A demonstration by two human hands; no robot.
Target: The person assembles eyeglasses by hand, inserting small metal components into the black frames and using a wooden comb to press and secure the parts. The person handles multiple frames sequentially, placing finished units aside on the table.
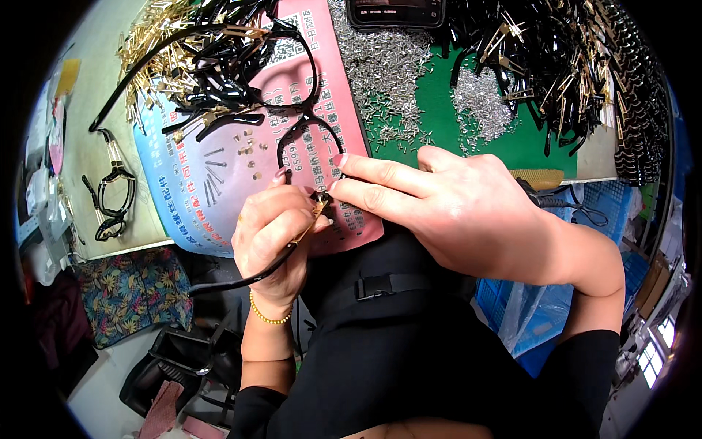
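Note:
A black eyeglass frame (279,143) lies open over the printed mat in front of me. Its far temple stretches to the upper left. My left hand (274,227) is closed in a pinch on the near temple (245,280), at the gold-coloured hinge end beside the rim. That temple runs down across my palm and sticks out to the left. My right hand (446,201) comes from the right with two fingers extended, gripping the near rim by its corner. The other fingers are curled, and the thumb is not plainly visible. Fingertips hide most of the hinge joint.
Black temples with gold hinge ends (194,55) are heaped at the far left, with more (563,58) far right. Small silver screws (387,73) cover the green mat (439,110). Another glasses frame (113,194) rests at left. A phone (395,13) is at the back.

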